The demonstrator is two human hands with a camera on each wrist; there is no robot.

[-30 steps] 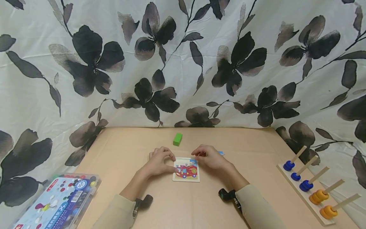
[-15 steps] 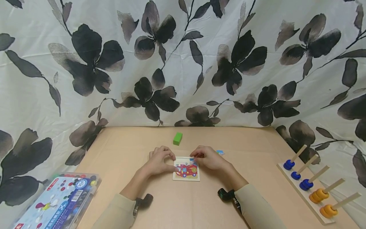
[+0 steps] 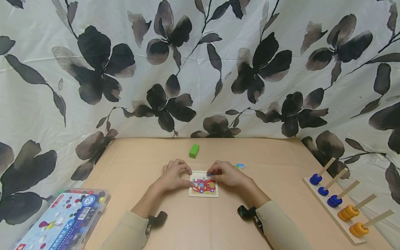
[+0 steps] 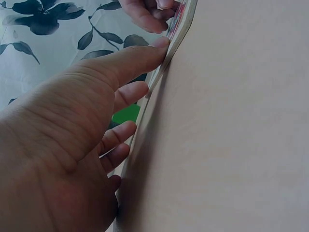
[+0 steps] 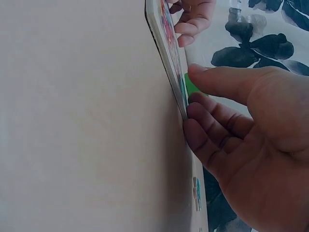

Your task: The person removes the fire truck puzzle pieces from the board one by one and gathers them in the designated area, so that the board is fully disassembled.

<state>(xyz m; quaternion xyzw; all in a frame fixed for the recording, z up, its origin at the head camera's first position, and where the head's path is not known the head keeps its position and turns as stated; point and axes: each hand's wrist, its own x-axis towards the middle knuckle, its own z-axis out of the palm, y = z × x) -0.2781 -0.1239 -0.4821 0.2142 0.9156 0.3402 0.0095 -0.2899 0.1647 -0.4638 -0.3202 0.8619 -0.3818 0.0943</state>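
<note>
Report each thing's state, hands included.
Pale square picture puzzle: face up
Left hand: holding puzzle's left edge
Right hand: at puzzle's edge, grip unclear
Small blue and green pieces: loose
Green rectangular block: untouched
Clear plastic case: closed
Pale wooden peg rack: rings on every peg

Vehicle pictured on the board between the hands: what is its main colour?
The vehicle is mainly red; it shows best in the head view.
</note>
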